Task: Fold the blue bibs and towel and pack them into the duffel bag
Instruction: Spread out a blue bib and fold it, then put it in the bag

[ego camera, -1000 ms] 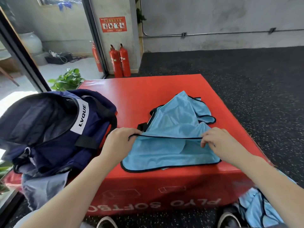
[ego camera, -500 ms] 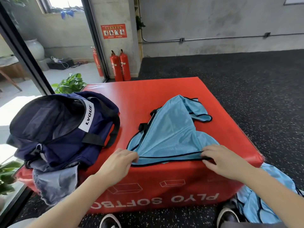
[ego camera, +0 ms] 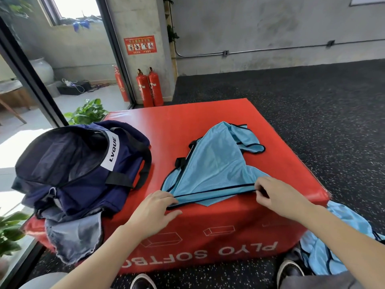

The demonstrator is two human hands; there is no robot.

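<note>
The left hand (ego camera: 153, 207) lies at the near edge of the red soft plyo box (ego camera: 187, 130), its fingertips pinching the black-trimmed hem of a light blue mesh bib (ego camera: 210, 165). The right hand (ego camera: 275, 195) pinches the same hem at its other end, fingers curled, so the trim runs taut between the two hands along the box's front edge. The rest of the bib lies rumpled across the box top, its straps bunched toward the far side. To the left on the box sits a navy duffel bag (ego camera: 79, 163) with a white LVQUE label, its mouth gaping open, and a grey cloth (ego camera: 73, 234) hangs out beneath it over the box's side. More blue bibs (ego camera: 337, 243) lie heaped on the speckled floor by the right forearm. Red fire extinguishers (ego camera: 149, 88) stand against the far wall.
</note>
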